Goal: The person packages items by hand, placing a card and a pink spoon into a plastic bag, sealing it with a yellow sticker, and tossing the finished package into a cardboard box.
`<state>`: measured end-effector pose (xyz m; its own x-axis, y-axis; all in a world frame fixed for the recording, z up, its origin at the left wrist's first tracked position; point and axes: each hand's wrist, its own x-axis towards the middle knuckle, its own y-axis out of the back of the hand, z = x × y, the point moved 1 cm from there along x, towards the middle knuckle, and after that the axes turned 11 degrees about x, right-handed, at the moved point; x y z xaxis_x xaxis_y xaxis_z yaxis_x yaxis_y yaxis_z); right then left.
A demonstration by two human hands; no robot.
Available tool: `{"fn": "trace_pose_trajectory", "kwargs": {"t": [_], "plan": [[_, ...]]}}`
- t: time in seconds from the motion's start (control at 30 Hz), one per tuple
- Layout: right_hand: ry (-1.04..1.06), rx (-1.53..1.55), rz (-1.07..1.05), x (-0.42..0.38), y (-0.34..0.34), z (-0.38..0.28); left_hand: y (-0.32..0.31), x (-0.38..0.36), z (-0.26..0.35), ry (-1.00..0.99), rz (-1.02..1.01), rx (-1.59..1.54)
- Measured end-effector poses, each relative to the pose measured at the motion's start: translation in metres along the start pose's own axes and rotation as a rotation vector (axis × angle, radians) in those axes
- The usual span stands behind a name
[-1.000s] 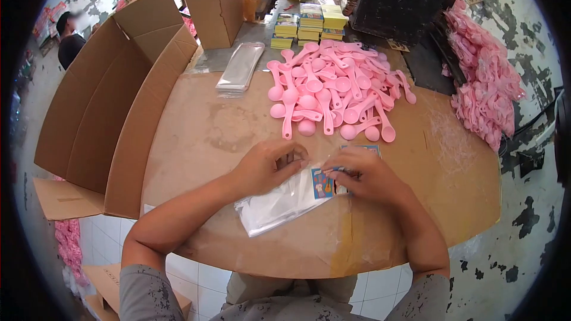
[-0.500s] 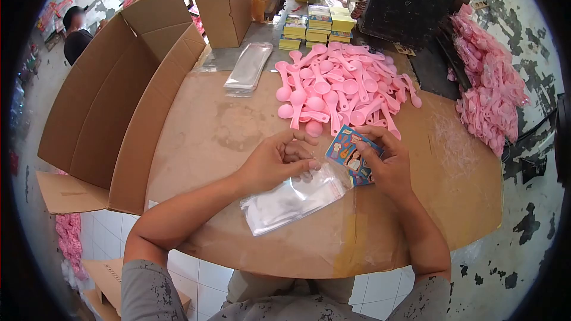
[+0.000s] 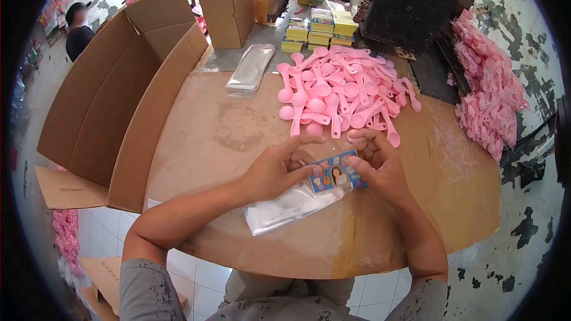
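Note:
A small blue printed card [image 3: 334, 175] with a picture of a person on it lies level between my two hands. My left hand [image 3: 284, 169] pinches its left edge, thumb on top. At the card's right edge is my right hand [image 3: 380, 163], thumb on the card and fingers curled above. A bit of another blue card [image 3: 360, 183] shows below the right thumb. Under the card and my left hand lies a stack of clear plastic bags [image 3: 285, 211]. Just beyond my fingers is a heap of pink measuring spoons [image 3: 348, 89].
More clear bags [image 3: 251, 68] lie at the back left of the cardboard-covered table [image 3: 208, 137]. Stacks of cards [image 3: 321, 21] stand behind the spoons. A large open carton [image 3: 98, 101] is at left, bagged pink items [image 3: 488, 83] at right. Another person [image 3: 78, 32] is far left.
The card has moved left and down from my right hand and turned level. My left hand, apart from it before, now meets its left edge.

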<state>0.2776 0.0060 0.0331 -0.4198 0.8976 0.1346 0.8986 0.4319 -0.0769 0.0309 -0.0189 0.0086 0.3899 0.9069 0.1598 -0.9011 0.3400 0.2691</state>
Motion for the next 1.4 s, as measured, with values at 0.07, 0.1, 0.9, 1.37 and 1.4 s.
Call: {"fn": "trace_pose_trajectory", "kwargs": {"t": [0.07,0.1,0.9,1.37,1.4], "plan": [[-0.002,-0.025,-0.056,0.004,0.018,0.013,0.004,0.003,0.003,0.052,-0.005,-0.027],[-0.034,-0.030,-0.085,0.003,0.016,0.014,0.006,0.004,0.004,0.078,-0.008,-0.041],[-0.076,-0.640,0.395,0.026,0.091,0.004,0.010,0.006,0.002,0.160,-0.147,-0.240],[0.084,0.310,0.165,0.008,0.004,-0.009,-0.002,-0.003,0.011,0.046,-0.151,-0.093],[0.140,0.325,0.202,0.010,0.002,-0.010,-0.001,-0.003,0.011,0.068,-0.176,-0.066]]}}
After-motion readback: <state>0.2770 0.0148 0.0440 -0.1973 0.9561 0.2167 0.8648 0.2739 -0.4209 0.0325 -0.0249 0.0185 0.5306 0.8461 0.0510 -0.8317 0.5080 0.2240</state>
